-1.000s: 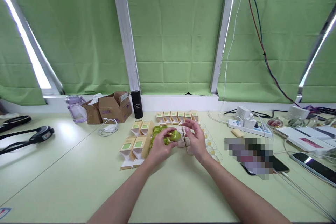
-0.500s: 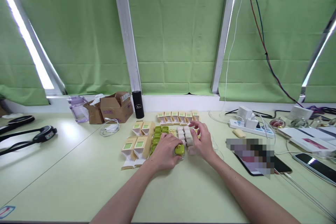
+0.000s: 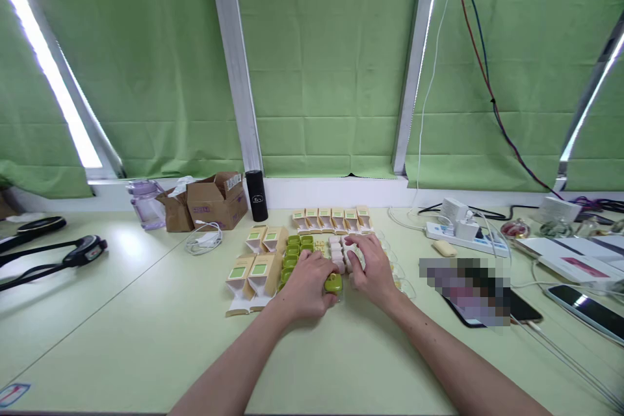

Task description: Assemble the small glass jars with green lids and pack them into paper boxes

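Closed around a small glossy green case (image 3: 333, 283), my left hand (image 3: 308, 281) rests low over the table. Just left of it stand rows of similar green cases (image 3: 291, 251). My right hand (image 3: 374, 268) reaches over rows of small pale pinkish-white blocks (image 3: 336, 249), its thumb and index finger apart; some blocks are hidden under it. Small yellow pieces (image 3: 319, 245) lie between the green and pale rows. To the right of my right hand are clear rounded covers (image 3: 404, 283), partly hidden.
Open cream cartons with green labels stand at left (image 3: 260, 270) and in a row behind (image 3: 331, 220). A cardboard box (image 3: 217, 200), black tumbler (image 3: 256, 196) and purple bottle (image 3: 146, 205) are at the back. Right are a power strip (image 3: 468, 237), phones (image 3: 587, 307) and cables.
My right hand has moved down and slightly left, over the pale blocks. My left hand stays nearly in place with the green case.
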Action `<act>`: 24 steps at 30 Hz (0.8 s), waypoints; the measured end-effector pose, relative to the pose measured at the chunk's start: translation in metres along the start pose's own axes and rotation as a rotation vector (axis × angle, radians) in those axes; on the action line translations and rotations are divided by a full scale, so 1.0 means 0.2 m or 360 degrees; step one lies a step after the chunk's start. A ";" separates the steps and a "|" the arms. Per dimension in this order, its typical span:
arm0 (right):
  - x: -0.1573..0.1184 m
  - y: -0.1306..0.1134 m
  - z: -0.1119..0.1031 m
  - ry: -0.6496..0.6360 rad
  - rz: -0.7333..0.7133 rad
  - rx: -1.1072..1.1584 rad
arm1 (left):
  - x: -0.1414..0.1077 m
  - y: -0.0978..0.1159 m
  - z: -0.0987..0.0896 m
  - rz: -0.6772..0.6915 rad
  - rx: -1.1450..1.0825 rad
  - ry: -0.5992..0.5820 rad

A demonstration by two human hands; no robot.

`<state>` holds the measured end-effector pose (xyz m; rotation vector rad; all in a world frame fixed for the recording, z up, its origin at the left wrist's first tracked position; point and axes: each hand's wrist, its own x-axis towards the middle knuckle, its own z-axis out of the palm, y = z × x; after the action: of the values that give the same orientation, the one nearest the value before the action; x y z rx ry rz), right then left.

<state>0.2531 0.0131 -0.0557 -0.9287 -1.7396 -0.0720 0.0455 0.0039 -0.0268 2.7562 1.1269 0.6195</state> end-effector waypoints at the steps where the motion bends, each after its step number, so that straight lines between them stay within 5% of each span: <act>1: 0.00 0.00 0.00 -0.0004 -0.0022 -0.0019 | 0.00 0.00 0.00 -0.0014 0.0015 -0.0027; 18: -0.01 0.00 0.00 -0.0005 -0.0215 -0.0127 | -0.01 -0.01 -0.03 -0.0027 0.0078 -0.0110; 24: 0.00 0.00 -0.01 -0.0003 -0.0222 -0.0114 | 0.00 -0.11 -0.17 -0.0144 -0.0052 0.0176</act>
<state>0.2537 0.0118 -0.0559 -0.8580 -1.8121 -0.2255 0.0177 0.0188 -0.0016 2.6558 1.2440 0.7798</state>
